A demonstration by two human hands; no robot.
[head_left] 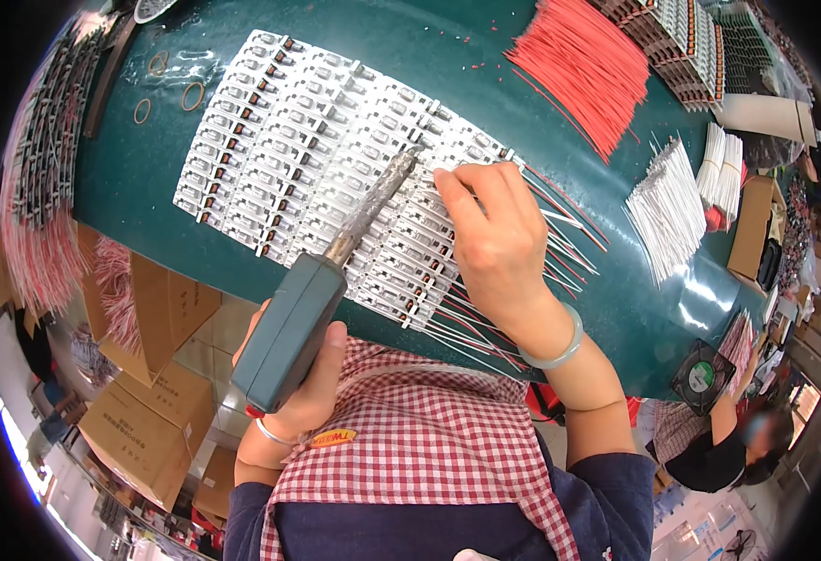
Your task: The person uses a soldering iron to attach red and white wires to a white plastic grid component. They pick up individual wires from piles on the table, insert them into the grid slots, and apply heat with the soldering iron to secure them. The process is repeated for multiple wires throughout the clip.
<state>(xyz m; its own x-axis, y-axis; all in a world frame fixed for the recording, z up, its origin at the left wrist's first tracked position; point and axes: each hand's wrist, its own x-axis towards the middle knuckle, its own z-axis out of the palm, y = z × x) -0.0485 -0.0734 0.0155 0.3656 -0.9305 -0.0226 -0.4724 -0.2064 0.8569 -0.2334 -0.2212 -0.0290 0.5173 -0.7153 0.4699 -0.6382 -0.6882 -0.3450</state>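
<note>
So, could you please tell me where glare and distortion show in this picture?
Head view: glare streaks the green table at its right edge and upper left; fisheye bends that table edge; black corners vignette; the soldering iron and right hand stay sharp.

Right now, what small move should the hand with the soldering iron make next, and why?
Probably lower the soldering iron tip slightly onto the switch row under the right hand. The left hand holds it just beside those fingers, which press white and red wires in place.
</note>
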